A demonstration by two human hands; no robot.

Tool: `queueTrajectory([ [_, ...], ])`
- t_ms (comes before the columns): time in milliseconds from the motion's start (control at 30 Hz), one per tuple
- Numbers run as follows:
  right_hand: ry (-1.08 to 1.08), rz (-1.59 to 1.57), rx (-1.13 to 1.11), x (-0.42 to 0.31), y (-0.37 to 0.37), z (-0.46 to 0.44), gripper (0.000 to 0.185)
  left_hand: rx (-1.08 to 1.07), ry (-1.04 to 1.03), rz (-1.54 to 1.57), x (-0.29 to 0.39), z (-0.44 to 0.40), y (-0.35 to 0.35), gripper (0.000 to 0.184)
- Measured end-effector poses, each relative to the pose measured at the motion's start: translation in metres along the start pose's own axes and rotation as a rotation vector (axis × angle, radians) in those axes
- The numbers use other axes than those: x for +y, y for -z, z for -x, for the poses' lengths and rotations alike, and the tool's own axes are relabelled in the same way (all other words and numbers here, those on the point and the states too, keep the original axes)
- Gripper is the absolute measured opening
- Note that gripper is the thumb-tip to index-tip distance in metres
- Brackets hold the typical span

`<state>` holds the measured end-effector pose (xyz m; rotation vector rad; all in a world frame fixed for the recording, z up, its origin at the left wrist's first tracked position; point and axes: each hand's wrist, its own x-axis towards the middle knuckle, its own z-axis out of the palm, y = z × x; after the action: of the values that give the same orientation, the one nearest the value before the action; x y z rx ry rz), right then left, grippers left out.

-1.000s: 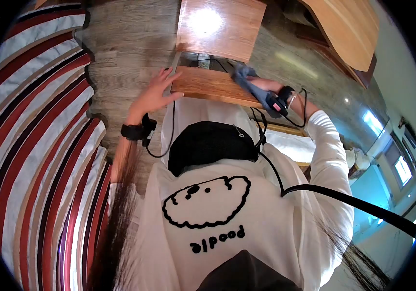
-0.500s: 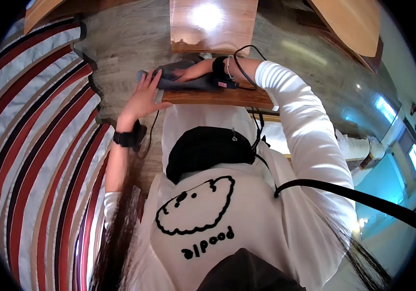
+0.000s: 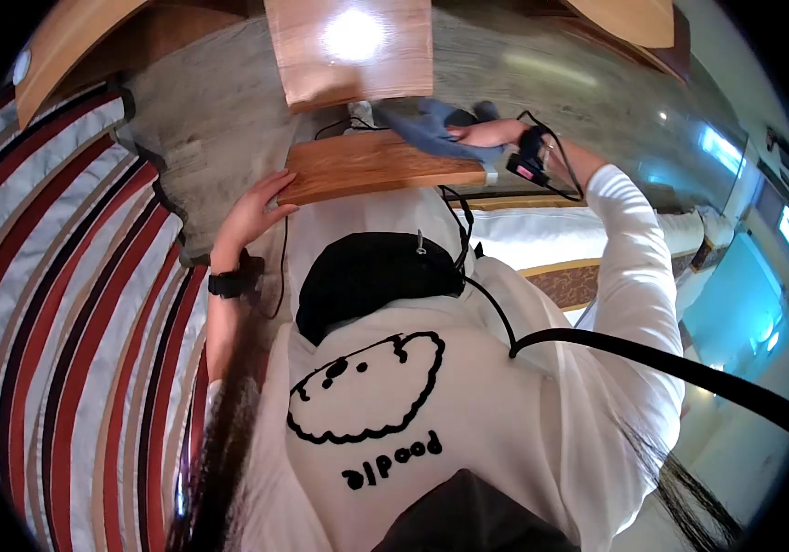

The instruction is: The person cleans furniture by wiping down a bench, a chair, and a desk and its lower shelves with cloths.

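One blue-grey cloth [image 3: 420, 132], rumpled and matte, lay at the upper centre of the frame, over the right part of one brown, grained wooden board [image 3: 367, 164]. My right grip [image 3: 494, 134] held the cloth. My left grip [image 3: 247, 215], thumb and fingers moderately spread, touched the board's left end.

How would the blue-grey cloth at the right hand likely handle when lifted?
The blue-grey cloth is probably floppy: it bunches and folds at the right hand. It looks thin, so it is likely light. Breakage seems unlikely, as no rigid part shows.
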<state>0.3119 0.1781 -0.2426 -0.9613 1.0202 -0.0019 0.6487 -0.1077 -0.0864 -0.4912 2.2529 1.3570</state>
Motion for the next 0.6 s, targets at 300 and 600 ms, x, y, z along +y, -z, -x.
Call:
queueTrajectory([
  [300,0.037,0.056,0.323,-0.137,-0.022,0.068,0.046,0.009,-0.023,-0.063,0.006,-0.008,0.006,0.046],
  [600,0.128,0.300,0.811,-0.234,-0.064,-0.008,0.039,-0.067,-0.155,-0.042,0.011,-0.028,0.010,0.040],
])
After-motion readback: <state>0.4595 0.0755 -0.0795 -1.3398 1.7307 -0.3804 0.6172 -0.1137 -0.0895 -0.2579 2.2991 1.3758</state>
